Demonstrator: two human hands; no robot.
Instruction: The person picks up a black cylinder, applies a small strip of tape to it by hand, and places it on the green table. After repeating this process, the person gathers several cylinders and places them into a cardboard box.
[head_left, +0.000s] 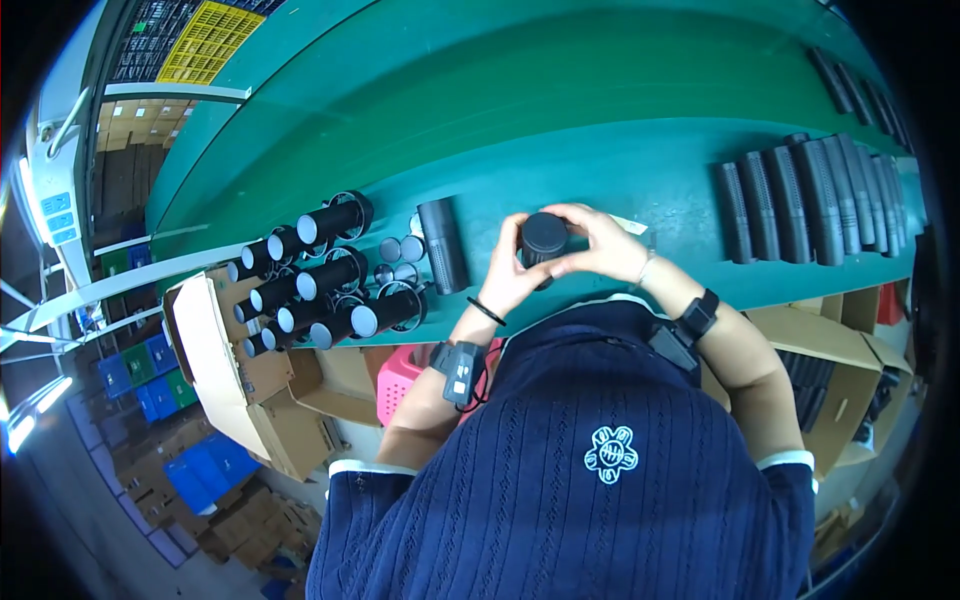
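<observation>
Between my two hands, over the green bench, stands a black cylinder (545, 234) with its round end facing up. My left hand (508, 268) wraps its left side, and my right hand (605, 245) closes round it from the right, with the thumbs meeting on the near side. Just left of my left hand lies a black perforated tube (443, 245). Small silvery discs or caps (411, 248) sit beside that tube. Farther left are several black cylinders with pale round ends (333, 275), grouped in rows. The underside of the held cylinder is hidden.
A row of black ribbed tubes (822, 200) lies at the bench's right end, with more tubes (850, 88) behind. A white slip (630, 226) is past my right hand. Cardboard boxes (225, 370) and a pink basket (398, 388) stand along the near edge of the green bench (600, 150).
</observation>
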